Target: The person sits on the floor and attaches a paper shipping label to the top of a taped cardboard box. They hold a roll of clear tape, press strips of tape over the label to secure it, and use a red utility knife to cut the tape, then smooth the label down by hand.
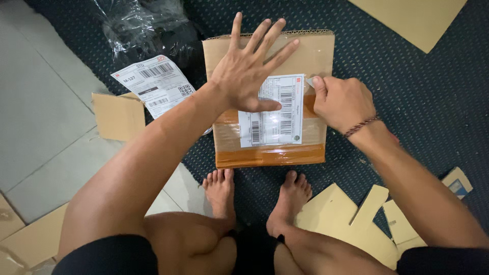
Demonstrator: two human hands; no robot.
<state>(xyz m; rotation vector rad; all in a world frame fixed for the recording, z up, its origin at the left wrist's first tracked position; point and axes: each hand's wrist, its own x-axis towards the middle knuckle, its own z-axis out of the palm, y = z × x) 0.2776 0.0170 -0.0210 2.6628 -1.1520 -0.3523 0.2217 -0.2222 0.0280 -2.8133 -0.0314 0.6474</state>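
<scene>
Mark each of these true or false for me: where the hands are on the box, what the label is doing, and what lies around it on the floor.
1. The left hand lies flat with fingers spread on the cardboard box. True.
2. The right hand pinches the upper right corner of the white shipping label. True.
3. The box stands open with its flaps up. False: it is closed and sealed with brown tape.
4. A second printed label lies on the floor left of the box. True.
5. The box rests on a wooden table. False: it sits on dark blue carpet, just in front of the person's bare feet.
6. The right wrist is bare. False: it wears a braided bracelet.
</scene>
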